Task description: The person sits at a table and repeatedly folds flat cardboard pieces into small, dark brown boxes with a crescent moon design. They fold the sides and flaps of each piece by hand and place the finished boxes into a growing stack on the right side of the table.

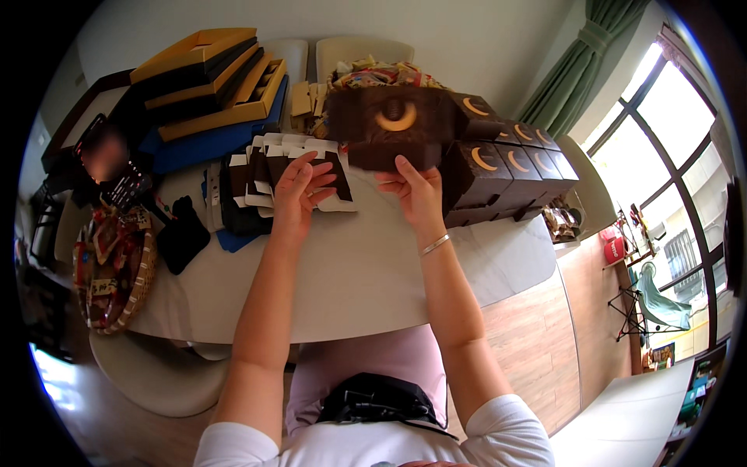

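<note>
A dark brown box [358,121] with a golden crescent stands up over the far middle of the table. My right hand [419,194] grips its lower edge, the thumb on the front and the other fingers curled in. To the left, my left hand [297,193] has its fingers apart and holds nothing. It is beside a row of flattened brown-and-white cartons [261,171], overlapping one another. At the right, several more crescent-printed boxes [486,175] are stacked against the held one.
Yellow and black trays [210,54] are piled at the far left above a blue sheet [183,156]. A woven basket [144,284] of wrapped items and a black pouch [184,237] lie at the left edge. Another heap of packets [381,74] sits behind the box.
</note>
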{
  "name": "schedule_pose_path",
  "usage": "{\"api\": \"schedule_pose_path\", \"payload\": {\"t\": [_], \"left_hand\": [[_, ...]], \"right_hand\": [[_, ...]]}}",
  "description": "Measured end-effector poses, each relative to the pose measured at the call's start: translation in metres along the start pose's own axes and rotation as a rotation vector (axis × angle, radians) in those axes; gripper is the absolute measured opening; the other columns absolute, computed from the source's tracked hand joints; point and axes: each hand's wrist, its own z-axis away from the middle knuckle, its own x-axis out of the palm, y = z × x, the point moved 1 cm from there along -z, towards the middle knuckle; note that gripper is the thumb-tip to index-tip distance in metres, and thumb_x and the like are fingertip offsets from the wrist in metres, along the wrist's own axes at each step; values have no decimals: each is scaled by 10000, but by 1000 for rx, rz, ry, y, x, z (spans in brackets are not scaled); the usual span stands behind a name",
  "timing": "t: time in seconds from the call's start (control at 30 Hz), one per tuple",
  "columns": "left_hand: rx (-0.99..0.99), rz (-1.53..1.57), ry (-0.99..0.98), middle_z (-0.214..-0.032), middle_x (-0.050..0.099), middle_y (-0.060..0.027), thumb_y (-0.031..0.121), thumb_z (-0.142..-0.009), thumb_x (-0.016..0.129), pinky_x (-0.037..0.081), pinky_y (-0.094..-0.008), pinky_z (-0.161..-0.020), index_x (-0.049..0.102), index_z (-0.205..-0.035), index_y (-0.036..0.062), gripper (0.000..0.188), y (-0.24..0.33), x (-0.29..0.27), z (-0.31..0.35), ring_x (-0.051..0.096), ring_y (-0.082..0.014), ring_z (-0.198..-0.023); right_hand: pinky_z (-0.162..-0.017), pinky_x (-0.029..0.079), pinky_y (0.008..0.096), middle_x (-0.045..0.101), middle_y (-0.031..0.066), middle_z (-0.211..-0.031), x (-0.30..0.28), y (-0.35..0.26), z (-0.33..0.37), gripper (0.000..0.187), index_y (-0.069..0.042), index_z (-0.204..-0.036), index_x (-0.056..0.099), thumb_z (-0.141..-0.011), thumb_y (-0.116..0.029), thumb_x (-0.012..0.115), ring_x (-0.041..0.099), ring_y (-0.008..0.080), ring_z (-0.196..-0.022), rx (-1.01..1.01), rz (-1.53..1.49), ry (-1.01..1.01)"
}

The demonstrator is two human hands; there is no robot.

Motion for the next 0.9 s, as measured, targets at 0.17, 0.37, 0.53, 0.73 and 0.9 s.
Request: {"api": "schedule_pose_path", "payload": {"t": [0.17,0.37,0.53,0.73,0.9], "left_hand": [[1,-63,-213,-1189,664,-66,194,-979,623,581,-381,-879,550,-1285,62,341,-20,12,1,668,-197,-1058],[15,-139,-60,-1076,696,-84,63,-910,689,587,-340,-842,617,-1164,60,264,-2,-3,-3,686,-184,-964],[29,-483,-152,-1025,699,-58,61,-860,746,562,-274,-773,630,-1092,61,260,26,-29,-7,675,-141,-898],[62,-250,137,-1032,701,-24,162,-899,737,523,-221,-722,633,-1159,54,300,2,-24,-11,646,-85,-857],[94,-192,28,-1181,658,-49,237,-1024,570,467,-236,-888,566,-1305,32,348,-14,-14,-11,595,-96,-1039]], "right_hand": [[-599,621,340,721,149,-973,15,25,8,168,30,-1070,675,-942,-75,643,737,270,-783,139,81,-156],[-724,541,253,705,47,-981,13,20,9,205,-14,-1022,673,-908,-177,721,676,120,-873,82,137,-54],[-759,468,214,652,-17,-934,4,1,2,181,-38,-1021,670,-909,-171,719,596,74,-859,79,165,-3],[-815,452,207,644,-5,-965,-14,15,-6,197,-40,-1069,644,-887,-63,718,584,71,-907,164,257,-149],[-861,451,221,638,-3,-990,-5,25,-3,295,-34,-1182,571,-913,-61,690,576,82,-936,70,218,-127]]}}
